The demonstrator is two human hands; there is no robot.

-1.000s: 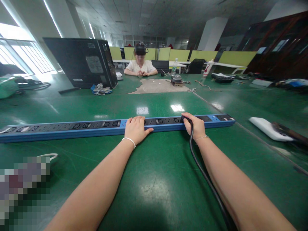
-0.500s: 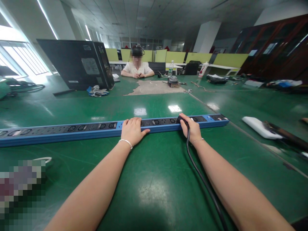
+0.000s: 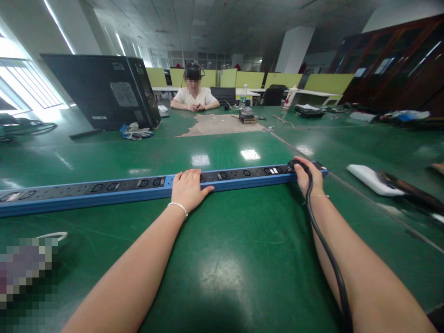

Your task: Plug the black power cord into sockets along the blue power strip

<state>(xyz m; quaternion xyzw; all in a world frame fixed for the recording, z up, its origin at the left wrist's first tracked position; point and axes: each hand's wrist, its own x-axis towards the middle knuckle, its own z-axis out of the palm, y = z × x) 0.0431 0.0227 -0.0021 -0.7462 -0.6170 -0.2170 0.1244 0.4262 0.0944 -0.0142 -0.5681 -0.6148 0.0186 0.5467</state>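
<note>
A long blue power strip (image 3: 114, 193) with black sockets lies across the green table from the left edge to right of centre. My left hand (image 3: 187, 188) rests over its middle, fingers laid across the top and thumb stretched along the near side. In my right hand (image 3: 308, 178) is a black power plug (image 3: 293, 165), pinched between thumb and fingers at the strip's right end. Whether its pins sit in a socket is hidden. From the plug a thick black cord (image 3: 324, 236) hangs past my right wrist and runs down over my forearm.
A black computer case (image 3: 104, 92) stands back left, with work gloves (image 3: 136, 132) beside it. Across the table sits a person (image 3: 194, 98). A water bottle (image 3: 243, 96) stands near the far edge. On the right lies a white object (image 3: 371, 179); a blurred-out object (image 3: 24, 268) is front left.
My right hand has moved right along the strip with the plug and cord, from a mid-right socket to near the strip's right end. My left hand stays on the strip.
</note>
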